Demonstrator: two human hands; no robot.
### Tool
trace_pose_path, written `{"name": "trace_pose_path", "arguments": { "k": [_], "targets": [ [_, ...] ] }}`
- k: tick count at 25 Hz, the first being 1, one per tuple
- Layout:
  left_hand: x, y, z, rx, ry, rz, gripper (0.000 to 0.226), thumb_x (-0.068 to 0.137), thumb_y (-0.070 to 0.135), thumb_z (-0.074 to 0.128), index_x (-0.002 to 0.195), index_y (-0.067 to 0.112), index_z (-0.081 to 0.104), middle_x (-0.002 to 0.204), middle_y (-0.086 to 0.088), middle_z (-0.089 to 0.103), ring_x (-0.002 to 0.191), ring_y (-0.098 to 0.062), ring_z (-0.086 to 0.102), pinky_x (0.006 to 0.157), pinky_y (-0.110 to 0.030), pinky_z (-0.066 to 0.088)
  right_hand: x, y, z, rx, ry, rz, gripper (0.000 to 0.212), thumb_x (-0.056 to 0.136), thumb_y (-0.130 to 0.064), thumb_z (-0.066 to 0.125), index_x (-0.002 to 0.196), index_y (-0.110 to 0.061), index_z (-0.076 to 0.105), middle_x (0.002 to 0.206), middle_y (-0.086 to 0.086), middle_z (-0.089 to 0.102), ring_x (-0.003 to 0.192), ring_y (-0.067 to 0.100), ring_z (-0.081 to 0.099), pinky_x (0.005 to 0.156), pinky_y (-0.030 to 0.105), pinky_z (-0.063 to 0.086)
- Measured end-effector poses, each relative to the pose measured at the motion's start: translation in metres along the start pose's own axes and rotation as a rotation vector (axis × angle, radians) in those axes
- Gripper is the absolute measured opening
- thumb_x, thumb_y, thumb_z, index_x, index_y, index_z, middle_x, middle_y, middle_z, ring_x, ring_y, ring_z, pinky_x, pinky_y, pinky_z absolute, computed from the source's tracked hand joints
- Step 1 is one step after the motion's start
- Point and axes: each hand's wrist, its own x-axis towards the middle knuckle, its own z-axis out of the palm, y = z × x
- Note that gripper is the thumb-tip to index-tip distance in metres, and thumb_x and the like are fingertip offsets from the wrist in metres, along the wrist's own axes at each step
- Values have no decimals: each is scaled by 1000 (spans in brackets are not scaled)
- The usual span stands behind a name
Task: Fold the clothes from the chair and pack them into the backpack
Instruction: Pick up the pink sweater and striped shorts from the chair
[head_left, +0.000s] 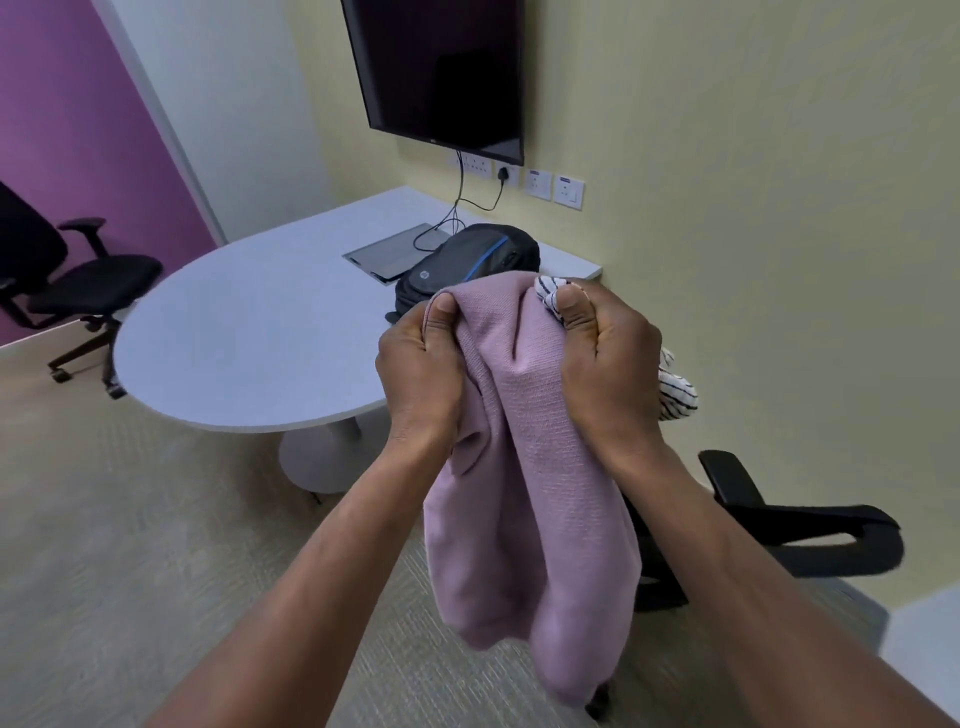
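Both hands (519, 364) gripping pink garment (524, 467), backpack (467, 265) on table (249, 353)

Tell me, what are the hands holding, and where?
Both hands pinch the top edge of a pink knit garment: left hand, right hand. The right hand also grips a striped cloth.

A round "hp" logo stands on the front of the black backpack (462, 265) lying on the bench (249, 338). The small mark on the wall screen (441, 73) and the blue labels on the wall sockets (566, 189) are too small to read.
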Motion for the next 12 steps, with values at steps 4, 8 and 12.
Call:
{"name": "trace_pose_path", "arguments": {
  "k": [4,8,12],
  "targets": [
    [61,-18,-48,-75,3,-2,46,100,42,52,64,13,48,59,9,43,63,-12,35,62,-34,35,14,-21,77,38,-15,-34,24,103,-21,49,106,-12,71,92,-18,64,85,-16,55,76,5,37],
    [117,-33,-97,-108,-43,-12,45,99,42,53,65,14,52,60,9,48,63,-11,38,62,-34,38,23,-36,155,111,-14,25,26,103,-21,48,111,-11,71,101,-17,68,94,-11,60,84,13,45],
    [173,-52,-136,-90,-67,-4,45,98,43,50,73,7,55,62,3,50,65,-13,41,63,-41,42,38,-37,229,255,-49,173,32,103,-29,46,117,-12,69,113,-3,72,108,8,64,98,37,50]
  ]
}}
